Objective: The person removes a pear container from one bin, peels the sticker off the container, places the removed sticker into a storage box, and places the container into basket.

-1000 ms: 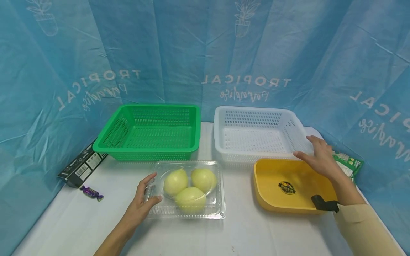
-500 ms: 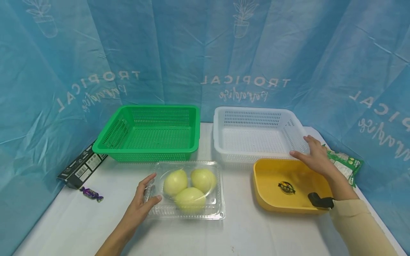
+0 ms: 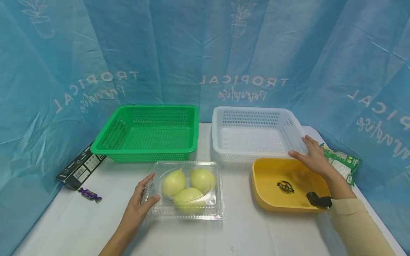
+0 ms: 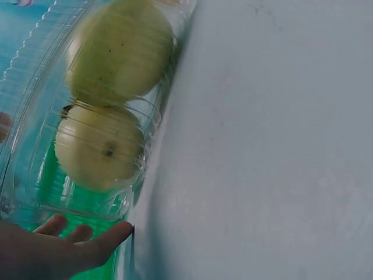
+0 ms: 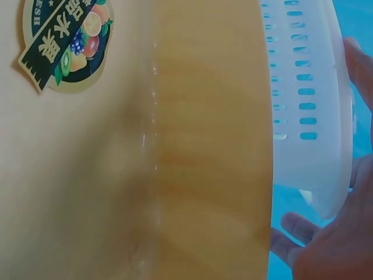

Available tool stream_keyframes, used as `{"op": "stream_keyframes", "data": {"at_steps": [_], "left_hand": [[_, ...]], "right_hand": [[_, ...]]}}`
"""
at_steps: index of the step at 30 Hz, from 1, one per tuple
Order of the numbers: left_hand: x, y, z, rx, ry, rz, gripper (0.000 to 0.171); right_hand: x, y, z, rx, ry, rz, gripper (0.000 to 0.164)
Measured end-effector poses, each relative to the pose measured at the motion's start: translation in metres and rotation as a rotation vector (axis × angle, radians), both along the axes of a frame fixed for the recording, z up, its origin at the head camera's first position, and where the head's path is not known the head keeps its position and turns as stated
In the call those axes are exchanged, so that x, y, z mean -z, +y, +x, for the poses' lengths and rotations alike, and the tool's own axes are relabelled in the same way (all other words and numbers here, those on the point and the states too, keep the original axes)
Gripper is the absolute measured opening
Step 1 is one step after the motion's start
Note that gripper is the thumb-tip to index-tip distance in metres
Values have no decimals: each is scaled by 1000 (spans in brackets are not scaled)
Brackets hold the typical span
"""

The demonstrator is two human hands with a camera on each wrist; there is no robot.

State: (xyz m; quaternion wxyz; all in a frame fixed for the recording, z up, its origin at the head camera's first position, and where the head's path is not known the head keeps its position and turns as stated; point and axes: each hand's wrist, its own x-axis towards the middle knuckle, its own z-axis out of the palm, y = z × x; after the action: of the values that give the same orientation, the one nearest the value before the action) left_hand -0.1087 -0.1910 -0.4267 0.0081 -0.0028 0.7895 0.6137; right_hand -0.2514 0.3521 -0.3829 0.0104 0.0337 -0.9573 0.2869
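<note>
A clear plastic clamshell box (image 3: pixel 217 206) lies lidded on the white table, with three pale yellow-green fruits (image 3: pixel 189 199) visible inside. My left hand (image 3: pixel 137 204) is at the box's left side, thumb and fingers spread around its left edge. Fingertips of that hand are close to the box's end in the left wrist view; whether they press on it I cannot tell. My right hand (image 3: pixel 315 158) is at the front right corner of a white perforated basket (image 3: pixel 250 155), fingers extended near the rim. Below its forearm stands a yellow tub (image 3: pixel 269 204) bearing a fruit sticker.
A green perforated basket (image 3: pixel 147 156) stands at the back left. Beside it lie a black box (image 3: pixel 78 170) and a purple wrapped candy (image 3: pixel 90 195). Partly hidden behind my right arm is a green packet (image 3: pixel 347 165). Blue curtains (image 3: pixel 176 53) close off the back and sides.
My right hand and sleeve have shifted slightly left, and more of the green packet shows. The view has drifted a little. My left hand stays by the clamshell box.
</note>
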Motion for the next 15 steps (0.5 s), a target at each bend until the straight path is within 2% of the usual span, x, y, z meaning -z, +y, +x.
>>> {"op": "stream_keyframes", "data": {"at_steps": [8,15], "left_hand": [[-7,6,5,-18,-12,67,68],[-17,12,9,-9,-21,188,67]], "right_hand": [[1,0,-2,6,-11,-16,99],[4,2,-2,9,-15,-7,97]]}}
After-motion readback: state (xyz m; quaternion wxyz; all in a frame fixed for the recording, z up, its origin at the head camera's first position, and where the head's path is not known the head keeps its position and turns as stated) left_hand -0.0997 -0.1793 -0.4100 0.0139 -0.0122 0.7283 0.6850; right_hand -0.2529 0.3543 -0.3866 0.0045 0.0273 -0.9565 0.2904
